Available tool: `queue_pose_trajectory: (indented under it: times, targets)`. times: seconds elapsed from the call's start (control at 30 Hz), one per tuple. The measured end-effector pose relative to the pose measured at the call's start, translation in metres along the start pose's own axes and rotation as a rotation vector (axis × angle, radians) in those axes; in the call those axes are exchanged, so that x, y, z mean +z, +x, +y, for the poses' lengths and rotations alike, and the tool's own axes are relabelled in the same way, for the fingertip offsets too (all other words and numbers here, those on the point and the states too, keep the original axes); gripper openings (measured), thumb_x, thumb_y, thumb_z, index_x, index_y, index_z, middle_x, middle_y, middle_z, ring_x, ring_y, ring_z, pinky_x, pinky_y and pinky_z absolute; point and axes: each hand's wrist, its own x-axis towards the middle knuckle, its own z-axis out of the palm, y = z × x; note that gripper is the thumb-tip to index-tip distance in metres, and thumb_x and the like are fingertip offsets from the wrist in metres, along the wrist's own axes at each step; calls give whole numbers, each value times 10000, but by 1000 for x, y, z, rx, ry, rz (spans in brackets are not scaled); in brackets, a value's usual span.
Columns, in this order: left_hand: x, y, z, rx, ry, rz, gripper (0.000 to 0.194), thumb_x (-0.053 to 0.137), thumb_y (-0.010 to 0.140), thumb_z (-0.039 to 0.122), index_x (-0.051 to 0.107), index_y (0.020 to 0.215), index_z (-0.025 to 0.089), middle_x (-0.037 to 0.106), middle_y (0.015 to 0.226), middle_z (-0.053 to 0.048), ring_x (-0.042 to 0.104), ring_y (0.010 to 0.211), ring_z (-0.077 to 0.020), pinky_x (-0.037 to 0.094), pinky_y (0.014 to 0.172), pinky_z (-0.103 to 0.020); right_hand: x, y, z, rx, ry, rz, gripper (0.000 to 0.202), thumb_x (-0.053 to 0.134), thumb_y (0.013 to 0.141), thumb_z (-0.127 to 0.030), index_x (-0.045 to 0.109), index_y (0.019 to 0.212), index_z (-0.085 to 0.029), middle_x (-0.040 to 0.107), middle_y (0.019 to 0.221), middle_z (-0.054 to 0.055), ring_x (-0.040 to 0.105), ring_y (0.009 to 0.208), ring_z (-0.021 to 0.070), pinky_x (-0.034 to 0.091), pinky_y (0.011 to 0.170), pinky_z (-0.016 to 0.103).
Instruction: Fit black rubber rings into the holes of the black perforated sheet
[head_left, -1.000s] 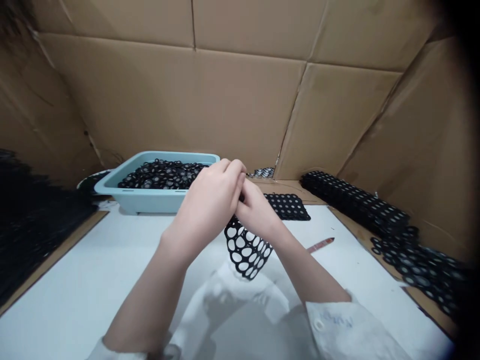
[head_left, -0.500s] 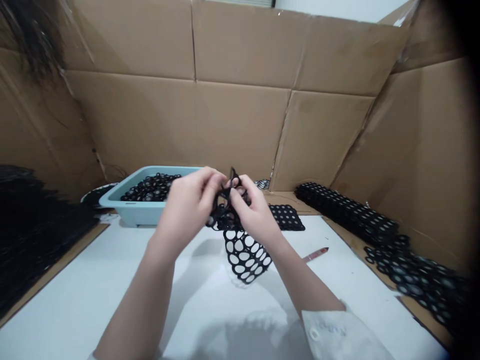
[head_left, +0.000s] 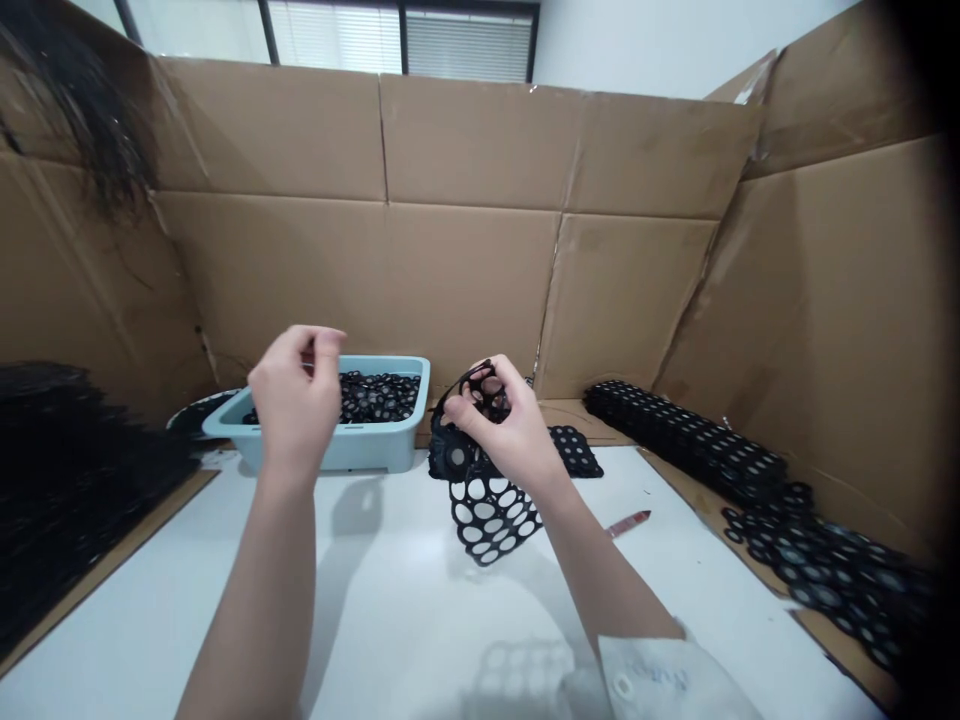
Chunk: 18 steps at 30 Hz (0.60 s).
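Observation:
My right hand [head_left: 504,432] grips a black perforated sheet [head_left: 491,510] full of round holes, held above the white table with its lower part hanging down. My left hand [head_left: 294,400] is raised over the near rim of the light blue bin [head_left: 352,452], with thumb and fingertips pinched together; whether a small part sits between them I cannot tell. The bin holds several small black round parts [head_left: 375,395].
The white table [head_left: 405,620] is walled by cardboard [head_left: 465,230]. Black perforated sheets lie flat behind my right hand [head_left: 574,448], in a long stack at the right [head_left: 682,430] and loose at far right [head_left: 817,560]. A dark pile [head_left: 60,480] fills the left. A red pen [head_left: 628,523] lies nearby.
My left hand has let go of the sheet and moved left, up over the blue bin. My right hand keeps holding the sheet. The camera has tilted up.

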Motion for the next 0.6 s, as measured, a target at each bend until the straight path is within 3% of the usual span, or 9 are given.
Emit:
queue_pose_trajectory:
  times: [0.07, 0.17, 0.27, 0.37, 0.5, 0.6]
  targets:
    - [15, 5, -33, -52, 156, 20, 335, 269, 880, 342, 553, 931, 173, 576, 860, -49, 535, 779, -162, 409, 737, -266, -1, 0, -1, 6, 5, 16, 260, 567, 727, -403, 417, 795, -202, 470, 720, -26, 455, 662, 95, 387, 614, 211]
    - [41, 2, -81, -103, 285, -103, 299, 324, 837, 273, 561, 953, 132, 562, 899, -106, 523, 876, -216, 398, 813, -324, -2, 0, -1, 12, 9, 30, 236, 544, 743, -401, 426, 783, -200, 451, 713, -27, 441, 640, 89, 387, 603, 208]
    - [60, -6, -109, -158, 349, -316, 245, 415, 750, 230, 609, 843, 112, 579, 818, -142, 539, 833, -280, 419, 765, -385, -2, -1, -1, 20, 35, 16, 232, 525, 753, -410, 428, 774, -201, 414, 694, -29, 425, 606, 84, 385, 572, 209]
    - [69, -10, -111, -159, 369, -388, 254, 412, 742, 235, 616, 837, 117, 586, 820, -147, 536, 838, -294, 418, 763, -396, -4, -1, -1, 29, 63, 9, 227, 517, 761, -410, 425, 777, -204, 392, 675, -37, 412, 582, 77, 376, 547, 204]
    - [73, -12, -92, -120, 388, -358, 374, 344, 796, 306, 519, 1070, 121, 526, 1055, -163, 449, 1025, -303, 369, 850, -409, -6, -1, -1, 45, 89, 4, 222, 505, 770, -411, 418, 784, -207, 382, 664, -43, 416, 577, 73, 381, 546, 201]
    - [77, -16, -86, -109, 423, -478, 464, 339, 799, 337, 414, 1192, 102, 452, 1187, -190, 372, 1114, -331, 315, 886, -472, -6, -1, -2, 52, 99, -15, 222, 491, 774, -415, 415, 790, -207, 391, 671, -40, 419, 573, 76, 396, 550, 208]
